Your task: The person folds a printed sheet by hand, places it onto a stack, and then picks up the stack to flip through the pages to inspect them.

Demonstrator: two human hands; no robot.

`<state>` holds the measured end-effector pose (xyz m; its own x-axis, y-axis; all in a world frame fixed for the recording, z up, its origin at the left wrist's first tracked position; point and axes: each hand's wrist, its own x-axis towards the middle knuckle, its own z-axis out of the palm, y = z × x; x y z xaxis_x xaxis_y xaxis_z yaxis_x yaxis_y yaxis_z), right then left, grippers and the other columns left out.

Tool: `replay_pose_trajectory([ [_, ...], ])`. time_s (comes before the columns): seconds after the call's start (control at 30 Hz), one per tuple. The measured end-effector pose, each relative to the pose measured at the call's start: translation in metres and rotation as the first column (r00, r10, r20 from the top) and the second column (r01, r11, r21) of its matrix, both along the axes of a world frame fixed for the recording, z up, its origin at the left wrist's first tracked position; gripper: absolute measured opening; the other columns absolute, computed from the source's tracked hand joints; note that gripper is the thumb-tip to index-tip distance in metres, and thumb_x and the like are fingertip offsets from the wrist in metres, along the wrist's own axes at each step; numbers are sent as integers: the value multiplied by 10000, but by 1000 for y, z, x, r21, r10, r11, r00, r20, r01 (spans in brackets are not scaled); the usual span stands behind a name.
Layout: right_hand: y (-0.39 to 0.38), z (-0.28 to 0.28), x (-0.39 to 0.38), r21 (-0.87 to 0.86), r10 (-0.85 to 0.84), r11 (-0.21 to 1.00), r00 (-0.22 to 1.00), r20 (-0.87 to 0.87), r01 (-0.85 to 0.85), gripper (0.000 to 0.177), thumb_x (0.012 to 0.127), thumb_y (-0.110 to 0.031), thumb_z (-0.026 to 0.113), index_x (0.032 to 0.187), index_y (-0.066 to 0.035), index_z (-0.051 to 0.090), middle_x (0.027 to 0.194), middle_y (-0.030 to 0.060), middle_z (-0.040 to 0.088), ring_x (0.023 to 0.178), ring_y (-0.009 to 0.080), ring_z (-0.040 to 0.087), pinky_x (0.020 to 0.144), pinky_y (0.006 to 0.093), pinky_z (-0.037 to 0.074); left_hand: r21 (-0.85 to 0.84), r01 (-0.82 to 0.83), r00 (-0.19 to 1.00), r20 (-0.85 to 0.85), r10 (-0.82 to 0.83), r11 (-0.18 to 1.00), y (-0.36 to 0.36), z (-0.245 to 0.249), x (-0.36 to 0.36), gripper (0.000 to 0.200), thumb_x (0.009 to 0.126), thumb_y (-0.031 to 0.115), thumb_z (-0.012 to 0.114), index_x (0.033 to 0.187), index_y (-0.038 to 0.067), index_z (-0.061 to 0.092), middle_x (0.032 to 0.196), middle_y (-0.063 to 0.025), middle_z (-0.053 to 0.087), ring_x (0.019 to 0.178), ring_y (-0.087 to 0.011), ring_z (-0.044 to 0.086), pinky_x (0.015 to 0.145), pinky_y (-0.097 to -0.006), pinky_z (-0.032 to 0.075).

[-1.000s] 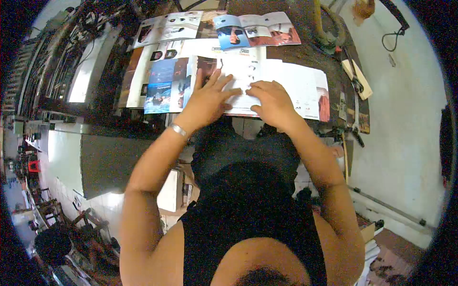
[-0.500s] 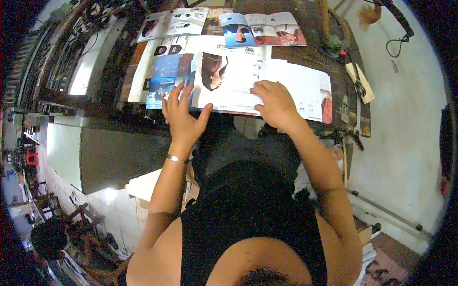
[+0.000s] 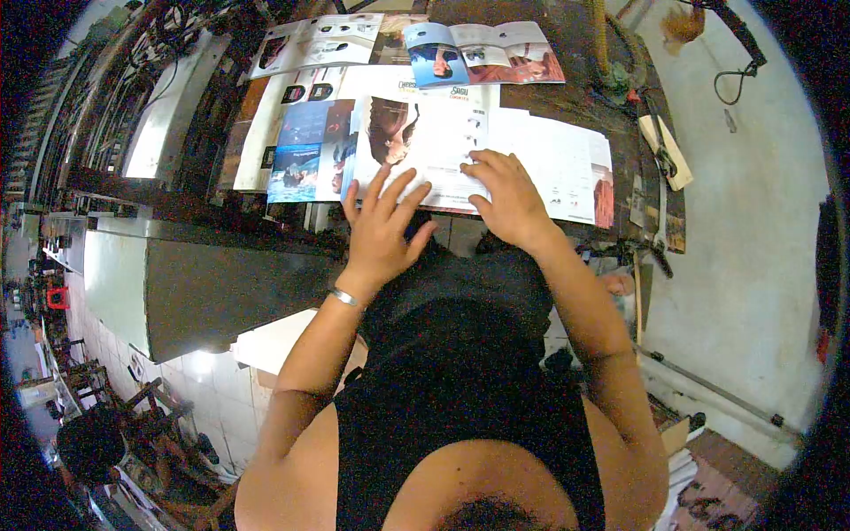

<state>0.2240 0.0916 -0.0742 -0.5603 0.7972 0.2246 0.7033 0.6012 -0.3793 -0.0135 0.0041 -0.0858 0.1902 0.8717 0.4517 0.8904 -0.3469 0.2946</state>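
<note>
- Smoothing the brochure point(image 3: 425, 142) on the workbench point(image 3: 567, 97) seems the step: the right hand point(image 3: 509, 199), fingers loosely curled, pins it, gripping nothing.
- Left hand point(image 3: 382, 232), fingers splayed and empty, touches its near edge.
- Any next move likely calls for steady pinning.

The left hand point(image 3: 382, 232) is heading back toward the white page point(image 3: 443, 146) after a brief retreat. A second ago it was lying flat on the page, close against the right hand point(image 3: 512, 202) and covering the dark photo point(image 3: 390, 128). Half a second ago it was drawn off to the left, at the near edge of the table point(image 3: 575, 99) below the blue leaflet point(image 3: 305, 150). Now it is sliding right again, fingers spread, tips reaching over the page's lower edge. The dark photo is lying uncovered, and the gap to the right hand is narrowing.
</note>
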Motion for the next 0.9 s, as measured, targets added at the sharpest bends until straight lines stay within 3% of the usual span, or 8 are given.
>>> replay_pose_trajectory([
  [0.13, 2, -2, 7, -15, 47, 999, 997, -63, -48, 489, 861, -142, 755, 1336, -103, 651, 1419, 128, 602, 1375, 345, 517, 1220, 552, 327, -47, 57, 997, -50, -59, 997, 5, -3, 6, 605, 847, 365, 817, 1409, 236, 631, 1580, -10, 505, 1529, -290, 361, 1221, -619, 142],
  [0.4, 2, 9, 27, -99, 100, 987, 972, -215, -123, 594, 873, -264, 758, 1435, -136, 612, 1528, 129, 552, 1426, 343, 493, 1251, 583, 265, -7, 81, 988, -134, -82, 997, 11, -14, 7, 464, 839, 250, 819, 1284, 241, 688, 1473, 15, 602, 1480, -278, 439, 1219, -616, 186],
  [0.53, -15, 29, 36, -57, 42, 997, 995, -85, -47, 793, 791, -359, 828, 1506, -158, 551, 1571, 134, 511, 1468, 353, 448, 1250, 631, 222, 43, 99, 989, -110, -94, 994, 12, -14, 7, 324, 846, 198, 805, 1159, 223, 729, 1386, 21, 663, 1428, -255, 508, 1222, -594, 216],
  [0.7, -38, 22, 51, -23, -55, 998, 995, 87, 58, 972, 736, -418, 865, 1582, -182, 451, 1590, 136, 488, 1494, 350, 415, 1259, 653, 149, 20, 148, 985, -94, -146, 989, 13, -17, -3, 336, 848, 205, 790, 1176, 240, 728, 1374, 37, 675, 1393, -234, 539, 1247, -580, 191],
  [0.83, -46, 17, 62, 8, -141, 990, 981, 135, 142, 932, 760, -342, 860, 1579, -180, 447, 1584, 119, 498, 1495, 343, 417, 1269, 643, 117, 44, 164, 983, -97, -159, 986, 15, 10, 7, 274, 841, 160, 786, 1106, 184, 726, 1223, 31, 726, 1241, -226, 635, 1224, -534, 282],
  [0.9, -47, 13, 65, 11, -190, 982, 970, 153, 191, 900, 776, -279, 853, 1574, -179, 451, 1573, 103, 515, 1492, 338, 422, 1270, 640, 113, 67, 209, 967, -165, -196, 976, 22, -2, -1, 275, 845, 138, 756, 1115, 183, 724, 1184, 28, 730, 1205, -208, 654, 1195, -511, 339],
])
